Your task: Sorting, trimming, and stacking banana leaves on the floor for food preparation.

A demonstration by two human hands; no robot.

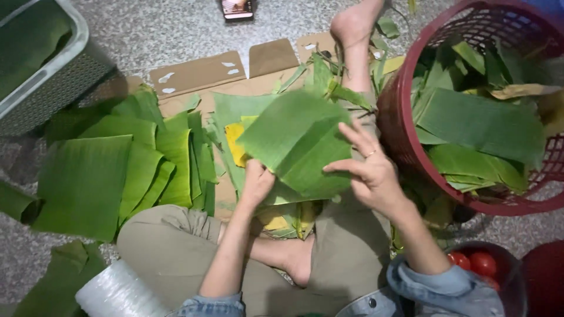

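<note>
Leaf (296, 141) sits at frame centre, held up off our lap so both hands can work it: our left hand (257, 183) grips its lower edge, our right hand (370, 170) pinches its right side with fingers spread. Flat leaves (111, 170) pile at left on cardboard (200, 73); a red basket (393, 126) of leaves stands upper right, within reach.

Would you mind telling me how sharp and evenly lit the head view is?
Head view: soft, even light with faint shadows; the left hand, right hand and their banana leaf look slightly motion-blurred; mild sheen on the leaf stack; wide-angle bending shows at the red basket.
</note>
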